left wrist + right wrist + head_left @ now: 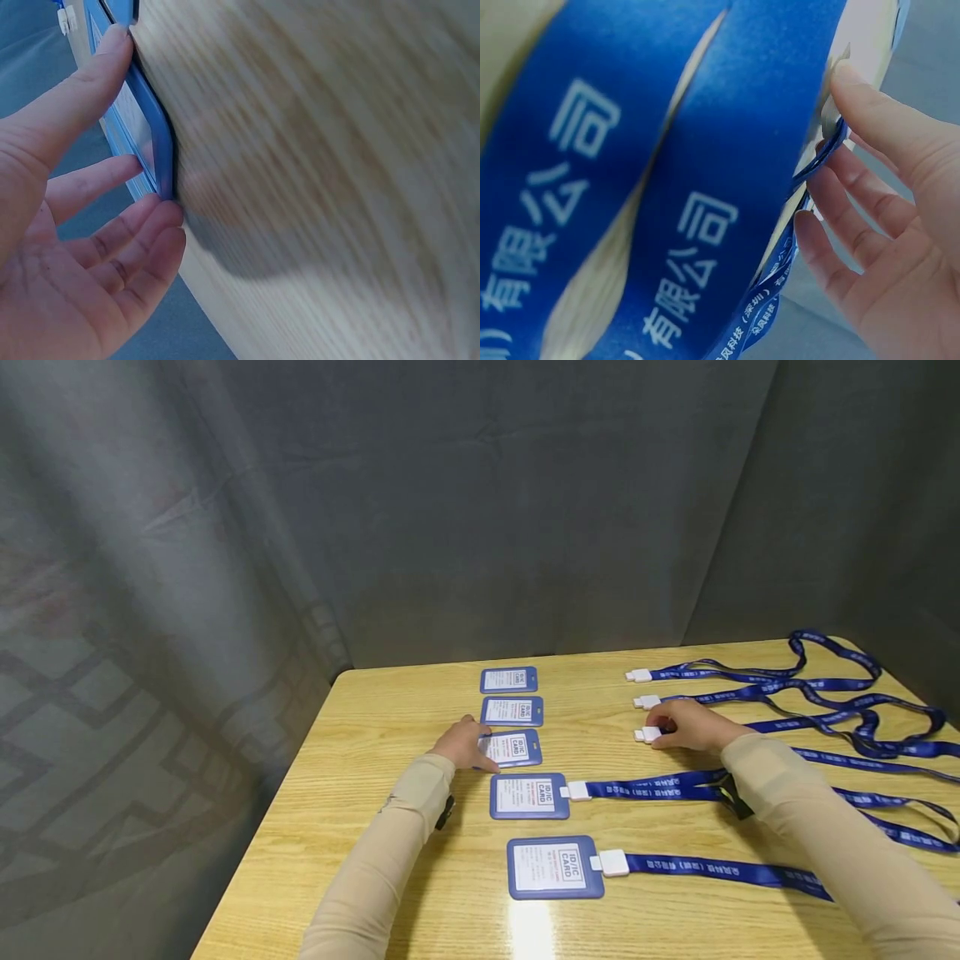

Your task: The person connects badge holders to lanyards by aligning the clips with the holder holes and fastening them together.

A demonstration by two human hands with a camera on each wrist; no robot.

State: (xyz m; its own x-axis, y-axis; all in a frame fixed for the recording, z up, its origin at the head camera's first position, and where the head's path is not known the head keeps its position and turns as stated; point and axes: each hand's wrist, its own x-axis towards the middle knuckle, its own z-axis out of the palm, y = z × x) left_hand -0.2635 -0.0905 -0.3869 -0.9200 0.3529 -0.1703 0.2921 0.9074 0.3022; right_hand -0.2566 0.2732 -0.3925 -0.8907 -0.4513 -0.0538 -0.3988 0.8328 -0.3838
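Note:
My left hand [461,745] spans the left end of a blue card holder [517,748], third from the back, which lies flat on the table. Its thumb and fingers touch opposite edges of the holder in the left wrist view. With thumb and fingers, my right hand [693,727] pinches the white clip [651,735] of a blue lanyard [795,724]. That clip points left toward the holder, with a gap between them. In the right wrist view the fingers partly hide the clip [829,120], and nearer lanyard straps fill the left side.
Two loose card holders [512,711] lie behind, and two clipped lanyards [641,702] lie to their right. Nearer me, two holders [556,867] are joined to lanyards [712,869]. Straps cross the wooden table's [360,727] right side; a grey curtain [510,527] hangs behind.

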